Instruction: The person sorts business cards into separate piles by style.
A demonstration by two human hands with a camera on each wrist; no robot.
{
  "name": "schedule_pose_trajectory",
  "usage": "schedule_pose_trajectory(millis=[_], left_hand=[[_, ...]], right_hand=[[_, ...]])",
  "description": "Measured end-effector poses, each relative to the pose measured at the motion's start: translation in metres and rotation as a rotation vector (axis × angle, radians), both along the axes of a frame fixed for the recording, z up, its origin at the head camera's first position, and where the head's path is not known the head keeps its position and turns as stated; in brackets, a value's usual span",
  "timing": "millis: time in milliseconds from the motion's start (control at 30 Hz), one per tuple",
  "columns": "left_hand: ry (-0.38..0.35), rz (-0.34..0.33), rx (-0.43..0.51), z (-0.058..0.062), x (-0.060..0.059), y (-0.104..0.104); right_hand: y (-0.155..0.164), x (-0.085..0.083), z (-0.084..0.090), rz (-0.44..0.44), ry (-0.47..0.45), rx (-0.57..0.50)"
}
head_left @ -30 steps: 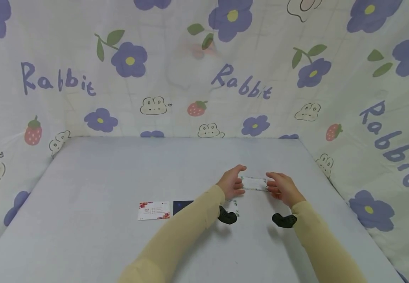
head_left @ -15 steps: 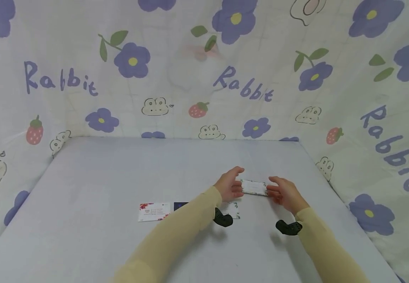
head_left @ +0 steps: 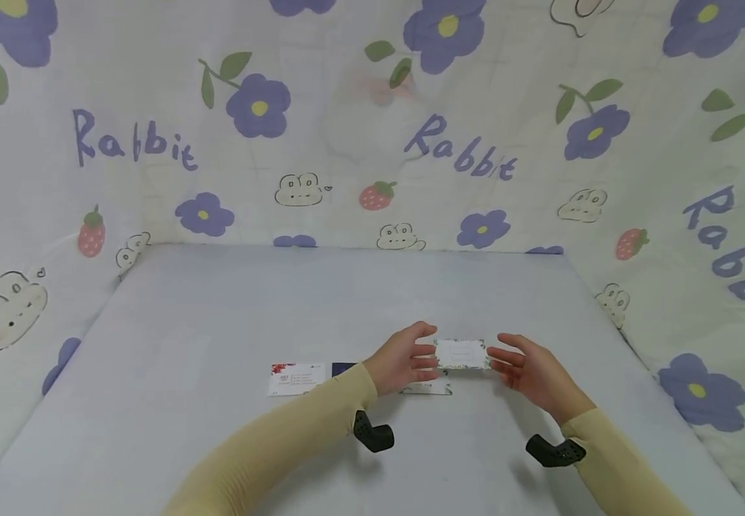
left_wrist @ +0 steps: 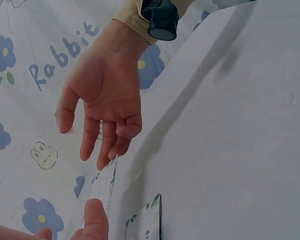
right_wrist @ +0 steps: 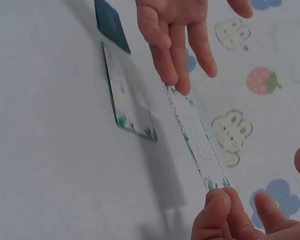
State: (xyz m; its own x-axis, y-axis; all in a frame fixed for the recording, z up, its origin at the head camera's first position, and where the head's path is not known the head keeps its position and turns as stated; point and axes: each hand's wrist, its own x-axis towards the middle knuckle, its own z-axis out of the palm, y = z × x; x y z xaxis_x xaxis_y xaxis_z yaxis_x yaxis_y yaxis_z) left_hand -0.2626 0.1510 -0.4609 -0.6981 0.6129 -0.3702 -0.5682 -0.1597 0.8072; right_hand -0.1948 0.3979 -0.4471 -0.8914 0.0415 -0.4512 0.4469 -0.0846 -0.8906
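A white business card with green leaf trim [head_left: 461,355] is suspended above the table, its short edges between the fingertips of both hands. My left hand [head_left: 405,362] touches its left edge with fingers mostly extended, the thumb standing away from the card. At the right edge, the fingers of my right hand [head_left: 536,373] press inward, thumb also raised off it. The right wrist view shows fingertips of both hands at the ends of the card [right_wrist: 197,135]. Just nearer than the held card lies another leaf-trimmed card [head_left: 433,387], partly covered by the left hand.
Left along the same row lie a dark blue card [head_left: 343,368], partly behind the left forearm, and a white card with red flowers [head_left: 296,380]. The pale table [head_left: 218,308] meets a printed curtain [head_left: 347,143] at the back and sides.
Both hands have drawn the held card toward me, closer to the row. The left forearm has shifted left, and more of the leaf-trimmed card on the table shows than one second ago.
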Motion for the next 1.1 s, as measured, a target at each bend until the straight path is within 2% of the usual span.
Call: schedule_pose_trajectory(millis=[167, 400, 633, 1100], left_hand=[[0.008, -0.001, -0.019, 0.002, 0.014, -0.02], [0.017, 0.007, -0.033, -0.003, 0.029, -0.04], [0.009, 0.016, -0.035, -0.012, 0.029, -0.049], [0.034, 0.008, -0.074, -0.013, 0.025, -0.062]], right_hand=[[-0.012, 0.013, 0.001, 0.043, 0.013, -0.03], [-0.028, 0.024, -0.002, 0.101, 0.026, 0.024], [-0.04, 0.024, -0.006, 0.1, 0.015, 0.041], [-0.055, 0.015, -0.014, 0.119, 0.014, 0.079]])
